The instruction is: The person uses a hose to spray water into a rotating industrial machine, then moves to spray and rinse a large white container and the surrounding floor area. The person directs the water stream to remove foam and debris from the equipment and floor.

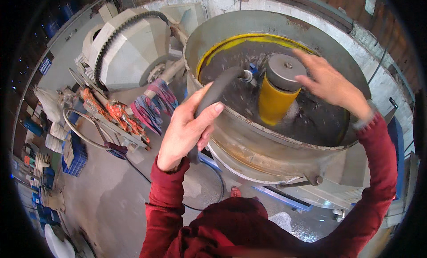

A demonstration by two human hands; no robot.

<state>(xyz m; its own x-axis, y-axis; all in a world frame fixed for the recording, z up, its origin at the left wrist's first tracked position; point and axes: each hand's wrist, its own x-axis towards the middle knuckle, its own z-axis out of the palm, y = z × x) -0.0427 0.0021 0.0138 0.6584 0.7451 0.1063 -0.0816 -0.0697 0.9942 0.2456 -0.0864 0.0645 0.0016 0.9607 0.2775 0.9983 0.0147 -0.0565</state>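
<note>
My left hand (184, 131) is closed around a dark grey hose (221, 83), which crosses the near rim of a big round mixer pan (249, 144). At the hose's end, a small valve with a blue handle (253, 68) points into the pan. A yellow column (276, 102) stands in the middle, topped by a round grey cap (284, 70). My right hand (327, 82) is open, its fingers stretched out at the cap's right edge; whether they touch it I cannot tell. Dark, wet-looking material (231, 57) lies around the column.
A pale drum mixer (138, 48) with a toothed ring stands to the left. Colourful cloths (155, 102) hang on its frame. A blue crate (74, 155) and a looped hose (84, 135) are farther left. A blue metal bar (282, 198) lies below the pan.
</note>
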